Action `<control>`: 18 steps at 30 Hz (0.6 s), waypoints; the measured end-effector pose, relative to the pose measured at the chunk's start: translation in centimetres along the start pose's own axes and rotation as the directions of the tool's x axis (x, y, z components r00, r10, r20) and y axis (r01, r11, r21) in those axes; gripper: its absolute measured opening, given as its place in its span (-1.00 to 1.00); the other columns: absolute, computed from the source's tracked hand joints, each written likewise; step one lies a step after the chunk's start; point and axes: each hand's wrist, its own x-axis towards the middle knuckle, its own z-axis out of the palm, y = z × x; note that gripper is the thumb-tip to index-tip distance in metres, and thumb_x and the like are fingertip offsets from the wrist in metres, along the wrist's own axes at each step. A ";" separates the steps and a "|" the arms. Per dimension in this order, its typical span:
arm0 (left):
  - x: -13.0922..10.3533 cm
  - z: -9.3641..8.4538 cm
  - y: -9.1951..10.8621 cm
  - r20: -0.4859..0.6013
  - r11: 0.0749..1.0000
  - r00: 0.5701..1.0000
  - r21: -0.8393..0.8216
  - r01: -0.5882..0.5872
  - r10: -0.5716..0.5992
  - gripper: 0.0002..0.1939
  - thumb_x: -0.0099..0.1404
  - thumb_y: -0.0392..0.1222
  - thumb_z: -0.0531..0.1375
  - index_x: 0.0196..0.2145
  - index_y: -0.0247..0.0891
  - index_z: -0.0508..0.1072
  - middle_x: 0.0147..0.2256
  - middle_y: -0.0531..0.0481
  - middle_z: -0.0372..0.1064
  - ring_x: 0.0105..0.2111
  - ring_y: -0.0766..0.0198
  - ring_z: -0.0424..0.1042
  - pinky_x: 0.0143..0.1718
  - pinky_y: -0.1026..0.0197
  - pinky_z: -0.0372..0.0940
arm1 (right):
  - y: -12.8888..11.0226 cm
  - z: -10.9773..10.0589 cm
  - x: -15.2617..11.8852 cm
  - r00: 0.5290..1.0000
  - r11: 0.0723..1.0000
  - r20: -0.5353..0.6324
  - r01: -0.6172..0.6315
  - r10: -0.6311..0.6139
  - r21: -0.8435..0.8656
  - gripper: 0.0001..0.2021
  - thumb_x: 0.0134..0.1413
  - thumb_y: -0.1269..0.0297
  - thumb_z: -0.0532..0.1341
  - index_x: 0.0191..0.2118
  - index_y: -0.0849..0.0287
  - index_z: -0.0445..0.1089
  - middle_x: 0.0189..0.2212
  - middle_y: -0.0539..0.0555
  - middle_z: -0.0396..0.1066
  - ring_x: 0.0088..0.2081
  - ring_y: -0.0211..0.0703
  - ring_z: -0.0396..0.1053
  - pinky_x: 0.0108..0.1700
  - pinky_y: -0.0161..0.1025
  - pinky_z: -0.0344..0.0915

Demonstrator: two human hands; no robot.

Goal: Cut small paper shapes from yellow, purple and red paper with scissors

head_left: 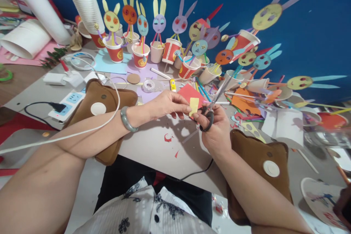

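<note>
My left hand [171, 105] pinches a small yellow piece of paper [194, 106] between thumb and fingers, above the middle of the table. My right hand [216, 128] is closed round the black handles of a pair of scissors [219, 93], whose blades point up and away from me. Its thumb and fingertip also reach the lower edge of the yellow paper. Behind both hands lies a sheet of red paper [189, 93]. Red paper scraps [168, 138] are on the table below them.
Paper cups with rabbit-faced figures, such as a red cup [114, 52], line the back by the blue wall. Brown cushions lie on the left [109, 98] and right [259, 175]. A white cable [116, 91] crosses my left forearm near a power strip [67, 105]. A tape roll [148, 85] lies beyond.
</note>
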 end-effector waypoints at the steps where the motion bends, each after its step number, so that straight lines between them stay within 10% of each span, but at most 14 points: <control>1: 0.0 0.0 0.0 -0.002 1.000 1.000 0.001 0.001 -0.001 -0.90 0.21 -0.27 0.36 -0.41 -0.36 0.56 -0.52 0.05 0.49 -0.55 0.46 0.44 -0.54 0.41 0.26 | 0.0 0.0 0.0 1.000 1.000 0.000 0.002 -0.002 -0.003 -0.51 -0.32 0.30 0.59 -0.23 0.05 0.37 -0.48 -0.13 0.45 -0.47 -0.29 0.37 -0.37 -0.29 0.30; 18: -0.3 0.7 0.5 -0.065 0.996 0.998 0.086 0.006 -0.001 -0.83 0.29 -0.33 0.27 -0.47 -0.39 0.50 -0.61 0.10 0.37 -0.60 0.51 0.37 -0.56 0.44 0.21 | 0.3 -0.1 -0.3 0.999 0.997 0.028 0.033 -0.031 -0.068 -0.55 -0.22 0.32 0.54 -0.20 0.05 0.35 -0.46 -0.13 0.42 -0.42 -0.29 0.40 -0.32 -0.30 0.34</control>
